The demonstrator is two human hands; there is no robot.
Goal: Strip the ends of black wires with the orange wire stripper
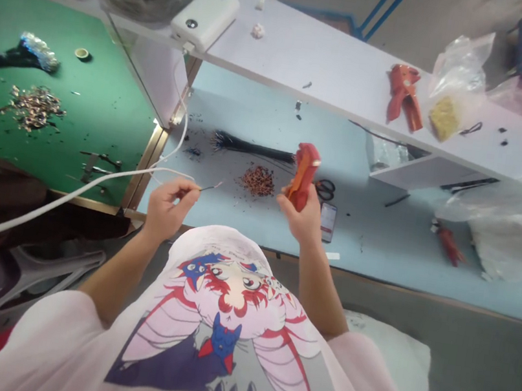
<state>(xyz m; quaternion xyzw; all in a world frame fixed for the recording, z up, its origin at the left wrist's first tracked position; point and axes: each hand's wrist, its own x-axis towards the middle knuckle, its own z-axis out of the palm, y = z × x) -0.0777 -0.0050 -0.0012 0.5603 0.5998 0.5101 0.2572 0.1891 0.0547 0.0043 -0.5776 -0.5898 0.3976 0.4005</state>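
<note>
My left hand (167, 205) pinches a short thin wire (210, 186) whose bare tip points right, above the front edge of the pale blue table (382, 240). My right hand (301, 213) grips an orange-red wire stripper (303, 172), held upright with its jaws up. The two hands are apart, with the wire tip short of the tool. On the table behind them lie a bundle of black wires (253, 148) and a small pile of reddish wire scraps (258, 180).
Black scissors (325, 189) and a phone (327, 220) lie right of my right hand. A white shelf (338, 70) carries a second orange tool (404, 96) and plastic bags (457, 81). A green mat (83, 103) at left holds metal scraps (33, 108). A white cable (70, 193) runs across.
</note>
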